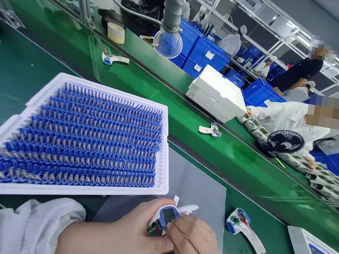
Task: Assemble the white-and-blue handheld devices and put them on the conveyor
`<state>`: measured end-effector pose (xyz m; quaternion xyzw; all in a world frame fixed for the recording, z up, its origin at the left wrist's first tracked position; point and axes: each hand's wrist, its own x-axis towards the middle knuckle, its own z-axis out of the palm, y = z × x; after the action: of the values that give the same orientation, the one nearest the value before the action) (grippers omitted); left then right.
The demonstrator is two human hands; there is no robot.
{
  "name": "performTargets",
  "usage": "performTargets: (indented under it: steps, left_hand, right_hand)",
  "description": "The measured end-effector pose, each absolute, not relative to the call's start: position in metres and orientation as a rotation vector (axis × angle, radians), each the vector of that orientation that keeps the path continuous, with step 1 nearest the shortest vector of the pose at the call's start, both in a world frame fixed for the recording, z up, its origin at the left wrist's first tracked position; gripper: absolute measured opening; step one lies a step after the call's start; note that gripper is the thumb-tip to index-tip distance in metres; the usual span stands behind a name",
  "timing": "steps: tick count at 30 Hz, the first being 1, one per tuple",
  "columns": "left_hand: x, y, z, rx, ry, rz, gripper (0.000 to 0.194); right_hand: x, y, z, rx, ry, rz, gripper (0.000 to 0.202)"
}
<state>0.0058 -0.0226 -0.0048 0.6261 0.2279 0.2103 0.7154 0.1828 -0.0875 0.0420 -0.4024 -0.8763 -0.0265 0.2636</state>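
Note:
My left hand [142, 228] is wrapped round the head of a white and blue infrared thermometer [169, 216] with a small dark screen. Its housing is partly open, and green circuit board and wires show at the lower end. The fingers of my right hand [197, 244] are pinched against the thermometer's edge beside the screen; any small part between them is hidden. The white handle sticks out past my right fingers. Beneath both hands lies a grey mat [202, 184] with a white strip. To the right, another open thermometer half [245, 230] rests on the green table.
A white tray [165, 169] holding many rows of blue parts with metal pieces stands at left. Another white tray [301, 253] is at right. Beyond a raised edge, a green belt [161, 95] carries more thermometer halves [211, 129]. A co-worker [285, 116] sits across, near a black fan [286, 141].

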Motion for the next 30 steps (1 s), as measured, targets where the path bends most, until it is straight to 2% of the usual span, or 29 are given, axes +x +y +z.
performTargets:
  steps: [3,5,8,12,15,18,20,23,27,30]
  left_hand:
    - [0.005,-0.020,-0.004,1.431,0.502,0.602,0.048]
    - [0.004,-0.018,-0.004,1.476,0.464,0.686,0.040]
    - [0.001,-0.018,-0.002,1.538,0.431,0.808,0.033]
    - [-0.001,-0.018,0.000,1.599,0.430,0.828,0.029]
    - [-0.001,-0.017,-0.001,1.553,0.521,0.656,0.035]
    - [0.000,-0.017,-0.004,1.491,0.613,0.598,0.062]
    - [0.000,-0.019,-0.005,1.487,0.595,0.586,0.065]
    - [-0.001,-0.021,-0.006,1.513,0.520,0.571,0.045]
    - [-0.001,-0.023,-0.005,1.517,0.471,0.612,0.033]
    - [0.001,-0.023,-0.005,1.519,0.451,0.686,0.031]
  right_hand:
    - [0.183,-0.078,0.039,-1.143,-2.214,-0.159,0.013]
    - [0.191,-0.076,0.039,-1.234,-2.178,-0.191,0.022]
    - [0.203,-0.078,0.043,-1.379,-2.276,-0.079,0.038]
    - [0.208,-0.084,0.043,-1.402,-2.332,0.147,0.032]
    - [0.220,-0.090,0.029,-1.548,-2.288,0.282,0.034]
    - [0.255,-0.099,0.003,-1.890,-2.146,0.326,0.037]
    - [0.289,-0.110,-0.015,-2.091,-2.001,0.186,0.039]
    - [0.343,-0.133,-0.030,-2.323,-1.779,-0.139,0.052]
    - [0.396,-0.157,-0.023,-2.511,-1.603,-0.422,0.071]
    - [0.419,-0.137,-0.011,-2.530,-1.530,-0.550,0.076]
